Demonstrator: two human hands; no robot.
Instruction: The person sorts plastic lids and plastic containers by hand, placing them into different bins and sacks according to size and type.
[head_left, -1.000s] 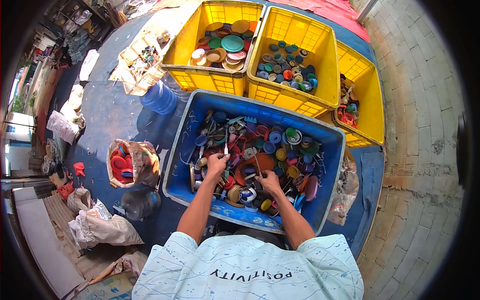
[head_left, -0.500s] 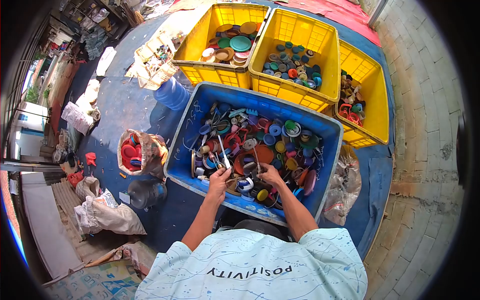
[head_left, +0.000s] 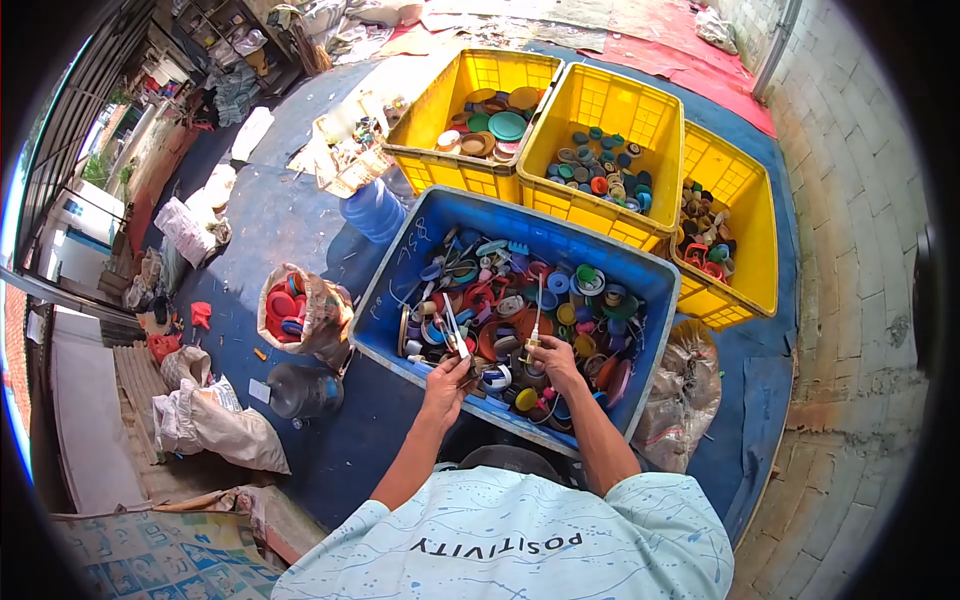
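Note:
A blue crate (head_left: 400,248) full of mixed plastic caps and lids stands right in front of me. Over its near side, my left hand (head_left: 447,383) is closed on a white pump dispenser (head_left: 456,335) with a long thin tube pointing up. To the right of it, my right hand (head_left: 553,360) pinches a yellowish pump piece (head_left: 534,338), whose thin tube also points upward. A blue-and-white cap (head_left: 495,378) and a yellow cap (head_left: 526,399) lie between and below the hands.
Three yellow crates (head_left: 600,215) with sorted caps stand behind the blue one. To the left are a sack of red lids (head_left: 290,308), a blue water jug (head_left: 373,211), a clear jug (head_left: 305,391) and a white sack (head_left: 235,435). A filled bag (head_left: 680,400) leans at the right.
My right hand has come up out of the caps with the yellowish pump piece now showing. My view has shifted, so the crates appear lower in the frame.

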